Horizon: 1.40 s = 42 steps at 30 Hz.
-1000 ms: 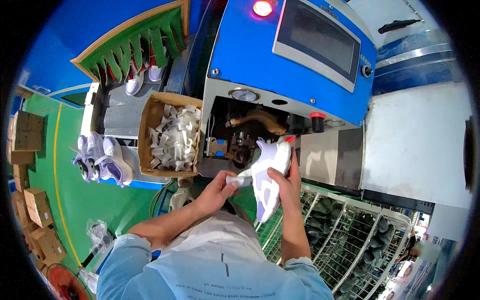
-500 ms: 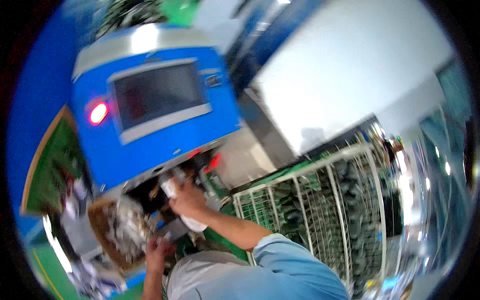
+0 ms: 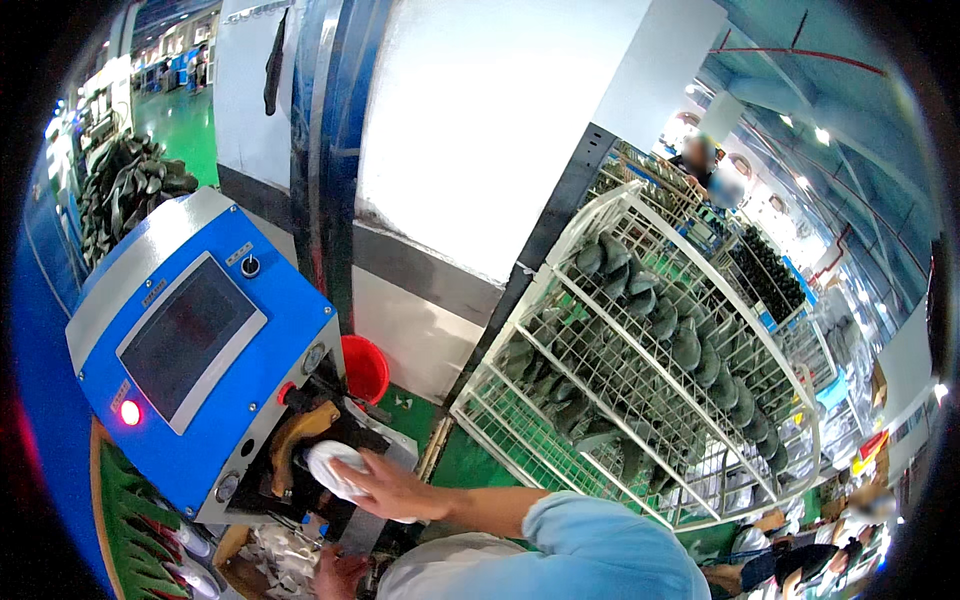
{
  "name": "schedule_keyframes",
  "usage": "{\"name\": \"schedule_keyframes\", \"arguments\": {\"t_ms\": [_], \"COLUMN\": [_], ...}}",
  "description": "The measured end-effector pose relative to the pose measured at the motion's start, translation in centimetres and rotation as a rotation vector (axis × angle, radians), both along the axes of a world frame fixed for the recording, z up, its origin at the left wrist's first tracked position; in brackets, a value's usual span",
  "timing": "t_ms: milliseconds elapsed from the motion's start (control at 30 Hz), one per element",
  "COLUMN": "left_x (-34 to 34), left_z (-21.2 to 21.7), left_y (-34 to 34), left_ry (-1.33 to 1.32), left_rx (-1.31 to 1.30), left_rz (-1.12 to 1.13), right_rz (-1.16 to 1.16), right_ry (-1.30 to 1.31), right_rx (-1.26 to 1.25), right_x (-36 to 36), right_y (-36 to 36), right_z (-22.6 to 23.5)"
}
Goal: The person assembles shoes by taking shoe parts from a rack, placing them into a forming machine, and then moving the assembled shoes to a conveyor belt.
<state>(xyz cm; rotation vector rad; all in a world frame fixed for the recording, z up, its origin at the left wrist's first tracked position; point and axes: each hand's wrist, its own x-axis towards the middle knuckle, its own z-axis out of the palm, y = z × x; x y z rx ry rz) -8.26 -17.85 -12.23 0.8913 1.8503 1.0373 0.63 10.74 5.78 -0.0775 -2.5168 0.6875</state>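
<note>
My right hand [image 3: 390, 487] is closed around a white shoe [image 3: 334, 466]. Its rounded end shows beyond my fingers, and the hand covers much of the rest. The shoe is at the work opening of a blue machine [image 3: 285, 345], close to a curved brown part [image 3: 303, 440]. I cannot tell whether they touch. Lower down, beside a cardboard box [image 3: 232, 565] of white scraps, is my left hand [image 3: 340, 575]. That hand is blurred and partly cut off, so its fingers cannot be made out.
A dark screen [image 3: 190, 340] and a lit red button [image 3: 130, 412] are on the machine. Behind it stands a red bucket [image 3: 364, 370]. To the right, a white wire rack [image 3: 640, 360] holds many dark shoe parts. White shoes [image 3: 190, 570] rest on a green rack at left.
My view has swung to the right, so the machine now appears farther left and the wire rack shows more fully. The white shoe is still in my right hand at the machine's opening.
</note>
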Motion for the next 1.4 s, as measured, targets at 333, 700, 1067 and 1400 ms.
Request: {"name": "schedule_keyframes", "arguments": {"t_ms": [333,700,1067,1400], "left_x": [7.7,6.0,8.5,9.1], "left_z": [8.1,4.9,11.1,12.7], "left_y": [10.0,6.3,15.3,13.2], "left_ry": [-1.382,-1.202,-0.633,-0.485], "left_rx": [0.037,0.132,-0.252,-0.121], "left_rz": [0.181,0.492,0.378,0.586], "right_rz": [0.021,-0.118,0.081,-0.365], "right_ry": [-0.790,-0.174,1.329,1.287], "right_rx": [-0.567,-1.468,-1.521,-1.946], "right_x": [10.8,10.5,35.4,35.6], "right_y": [-0.3,1.4,22.3,35.9], "right_z": [3.9,1.4,12.9,16.3]}}
